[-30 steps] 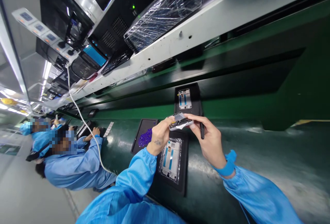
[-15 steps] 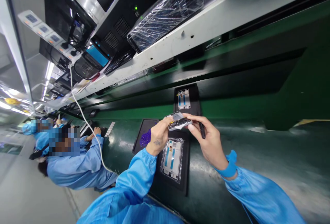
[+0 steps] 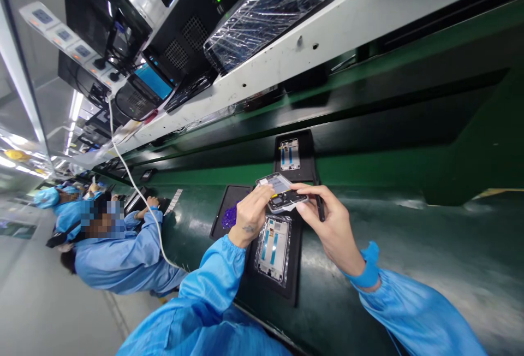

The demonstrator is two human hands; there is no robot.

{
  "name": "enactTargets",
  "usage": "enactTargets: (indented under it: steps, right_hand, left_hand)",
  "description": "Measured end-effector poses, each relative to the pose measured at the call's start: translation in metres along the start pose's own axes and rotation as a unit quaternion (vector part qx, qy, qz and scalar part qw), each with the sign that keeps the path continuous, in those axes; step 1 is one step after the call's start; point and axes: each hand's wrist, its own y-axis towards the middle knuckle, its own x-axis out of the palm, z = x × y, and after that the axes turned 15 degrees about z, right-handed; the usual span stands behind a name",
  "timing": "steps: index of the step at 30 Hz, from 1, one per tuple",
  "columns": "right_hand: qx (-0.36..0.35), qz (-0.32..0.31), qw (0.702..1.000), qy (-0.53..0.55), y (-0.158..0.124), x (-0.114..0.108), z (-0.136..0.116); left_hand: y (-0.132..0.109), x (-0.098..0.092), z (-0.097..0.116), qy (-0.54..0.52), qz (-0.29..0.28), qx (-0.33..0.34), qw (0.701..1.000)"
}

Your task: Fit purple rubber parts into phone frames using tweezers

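Observation:
A phone housing point(image 3: 282, 185) with dark parts inside is held up between both hands. My left hand point(image 3: 250, 215) has its fingers closed on the left side of it. My right hand point(image 3: 329, 217) pinches its right end and also has a dark pen-like tool point(image 3: 320, 207) between the fingers. Below them, a phone frame with blue strips point(image 3: 273, 248) lies on clear wrap in a black tray point(image 3: 291, 285). Behind the hands, a second phone frame point(image 3: 290, 154) rests in another black tray point(image 3: 306, 154).
A black tray point(image 3: 219, 211) with small purple pieces point(image 3: 230, 218) stands left of my left hand. A white cable point(image 3: 135, 187) hangs at the left. Wrapped equipment point(image 3: 272, 15) sits on the shelf point(image 3: 282, 47) above. Co-workers in blue point(image 3: 118, 263) are at far left.
The phone housing has tilted, so more of its inside faces the camera. Both hands still hold it. The view has shifted slightly.

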Motion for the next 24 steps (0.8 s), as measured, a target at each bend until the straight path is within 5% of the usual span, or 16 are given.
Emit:
enactTargets:
  steps: [13, 24]
  right_hand:
    - [-0.031, 0.006, 0.999, -0.023, 0.002, 0.003, 0.004]
    - [0.012, 0.033, 0.996, -0.081, 0.010, -0.005, 0.001]
  left_hand:
    - [0.006, 0.003, 0.007, 0.007, -0.010, -0.027, 1.000]
    - [0.010, 0.006, 0.024, 0.001, -0.068, -0.129, 0.989]
